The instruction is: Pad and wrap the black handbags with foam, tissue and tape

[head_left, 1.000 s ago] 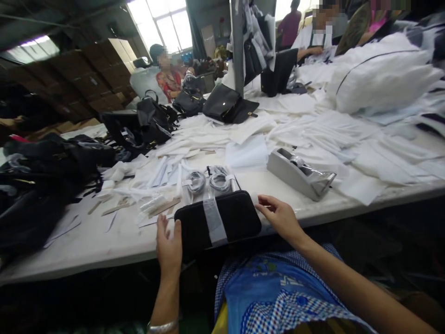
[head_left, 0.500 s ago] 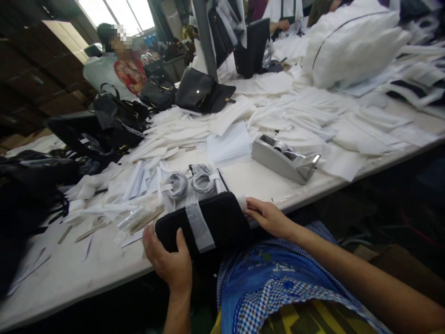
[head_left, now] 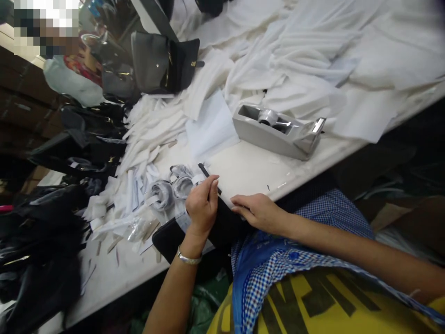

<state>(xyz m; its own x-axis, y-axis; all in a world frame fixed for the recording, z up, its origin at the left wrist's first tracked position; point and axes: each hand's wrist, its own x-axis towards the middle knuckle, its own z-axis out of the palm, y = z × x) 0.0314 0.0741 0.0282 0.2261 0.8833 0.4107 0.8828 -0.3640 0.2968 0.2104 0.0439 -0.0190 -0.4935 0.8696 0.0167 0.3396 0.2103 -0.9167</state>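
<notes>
A flat black pouch [head_left: 167, 237] lies at the near edge of the white table [head_left: 250, 171], mostly under my hands. My left hand [head_left: 201, 204], with a silver bangle at the wrist, rests on top of the pouch, its fingers curled over the far edge near a thin black strap. My right hand [head_left: 255, 211] lies on the pouch's right end, fingers together and pressed down. Just beyond the pouch sit two coiled grey straps [head_left: 170, 190] wrapped in white paper.
A grey tape dispenser [head_left: 278, 132] stands to the right past my hands. White paper sheets and strips [head_left: 278, 69] cover the far table. Black handbags [head_left: 163, 62] stand at the back left, more dark bags [head_left: 41, 222] at the left. A person sits at the far left.
My left hand moved from the pouch's left corner up onto its top, covering the tape strip. The view tilted down and closer; my right hand stayed on the right end.
</notes>
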